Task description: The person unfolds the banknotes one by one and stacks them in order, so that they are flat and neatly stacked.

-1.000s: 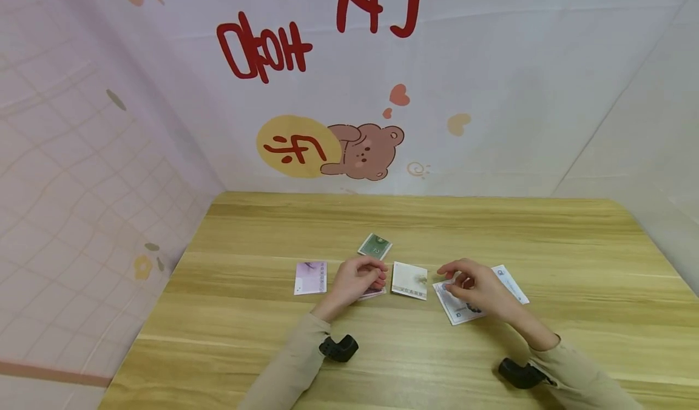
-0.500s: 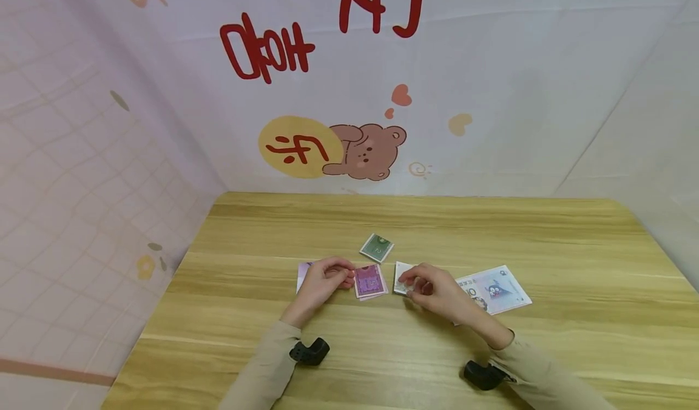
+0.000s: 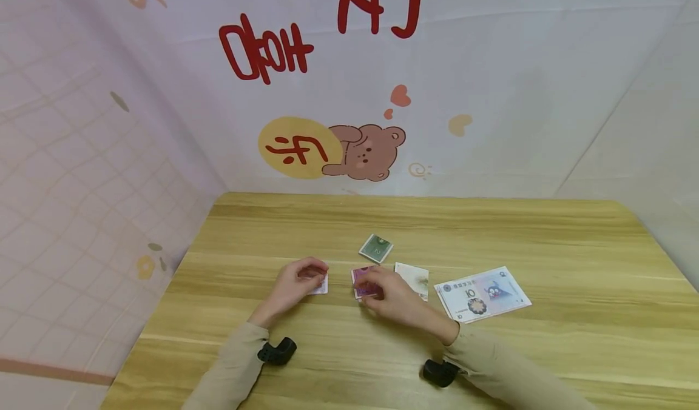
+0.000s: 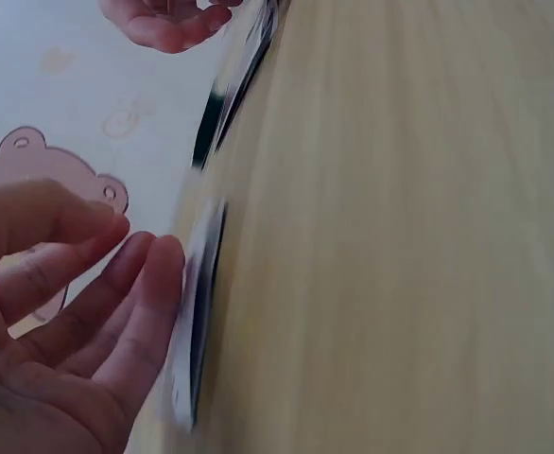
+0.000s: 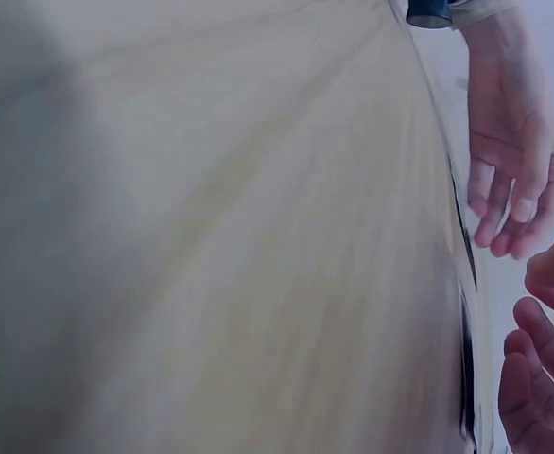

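My left hand [image 3: 292, 285] is over a folded pale purple banknote [image 3: 322, 287], hiding most of it. In the left wrist view, its fingertips come right up to the folded note [image 4: 198, 312], with the thumb apart from the fingers. My right hand [image 3: 397, 298] hovers over a folded magenta banknote [image 3: 359, 274], its fingers loosely bent and overlapping the note in the head view. Nothing shows between the right fingers and thumb in the right wrist view. Just right of it lies a folded whitish banknote [image 3: 413, 278], and behind them a folded green banknote [image 3: 376, 248].
At the right lie flat banknotes, overlapping, the top one [image 3: 499, 292] marked 10. All rest on a wood-grain table [image 3: 349, 361], with a printed cloth [image 3: 491, 82] hanging behind its far edge. Black wrist cameras [image 3: 277, 352] sit at both sleeves.
Both hands have moved left. The left went from the magenta note to the pale purple one; the right went from the flat notes, past the whitish note, to the magenta one.
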`<state>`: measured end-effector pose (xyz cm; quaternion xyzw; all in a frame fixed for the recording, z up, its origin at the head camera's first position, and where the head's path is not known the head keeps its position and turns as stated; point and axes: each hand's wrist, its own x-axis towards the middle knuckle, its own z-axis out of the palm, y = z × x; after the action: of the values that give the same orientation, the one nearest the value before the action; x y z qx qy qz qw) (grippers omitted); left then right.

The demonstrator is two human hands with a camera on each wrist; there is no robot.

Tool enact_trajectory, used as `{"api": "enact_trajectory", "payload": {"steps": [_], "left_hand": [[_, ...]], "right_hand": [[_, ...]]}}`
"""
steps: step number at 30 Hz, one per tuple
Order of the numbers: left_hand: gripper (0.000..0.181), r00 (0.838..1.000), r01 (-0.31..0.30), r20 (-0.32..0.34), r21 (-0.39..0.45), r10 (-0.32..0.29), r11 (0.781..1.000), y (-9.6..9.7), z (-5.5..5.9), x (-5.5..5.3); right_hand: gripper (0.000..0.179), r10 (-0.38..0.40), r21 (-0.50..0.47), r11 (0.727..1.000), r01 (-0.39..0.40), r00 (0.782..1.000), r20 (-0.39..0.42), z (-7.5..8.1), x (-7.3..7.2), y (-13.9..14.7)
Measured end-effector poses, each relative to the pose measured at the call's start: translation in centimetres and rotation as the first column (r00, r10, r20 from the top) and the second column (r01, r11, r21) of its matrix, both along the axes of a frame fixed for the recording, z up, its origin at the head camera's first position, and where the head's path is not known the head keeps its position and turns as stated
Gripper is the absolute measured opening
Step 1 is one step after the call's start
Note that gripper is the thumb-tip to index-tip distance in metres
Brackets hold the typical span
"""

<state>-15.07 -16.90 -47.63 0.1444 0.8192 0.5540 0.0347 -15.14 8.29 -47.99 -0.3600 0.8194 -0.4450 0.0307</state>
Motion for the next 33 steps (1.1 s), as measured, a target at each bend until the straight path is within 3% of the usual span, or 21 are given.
{"api": "enact_trajectory", "payload": {"steps": [4,11,18,22,28,33], "left_hand": [[0.02,1.0,-0.01,-0.01,-0.042,0.01,0.999,-1.5,0.4,0.2],[0.029,0.998,0.058,-0.024,-0.134,-0.062,0.989,-3.0,0.7,0.1],[0.034,0.987,0.147,-0.02,-0.254,-0.157,0.956,-3.7,0.7,0.0],[0.035,0.982,0.176,-0.009,-0.279,-0.186,0.944,-3.7,0.6,0.1],[0.036,0.977,0.187,-0.047,-0.274,-0.207,0.943,-3.8,0.0,-0.1],[0.04,0.982,0.161,-0.052,-0.265,-0.181,0.951,-3.9,-0.3,-0.2]], "right_hand": [[0.023,-0.022,0.035,0.999,0.024,0.999,-0.038,-0.3,-0.1,-1.2],[0.024,-0.024,0.046,0.999,0.028,0.995,-0.094,-0.3,-0.4,-2.9],[0.023,-0.012,0.065,0.998,0.016,0.998,-0.056,0.1,-0.5,-4.1],[0.025,-0.002,0.104,0.995,0.005,1.0,-0.03,0.3,-0.7,-4.6],[0.028,-0.007,0.153,0.988,0.006,1.0,0.004,0.4,-1.1,-5.2],[0.031,0.0,0.128,0.992,-0.007,0.998,0.059,0.2,-1.6,-5.4]]}}
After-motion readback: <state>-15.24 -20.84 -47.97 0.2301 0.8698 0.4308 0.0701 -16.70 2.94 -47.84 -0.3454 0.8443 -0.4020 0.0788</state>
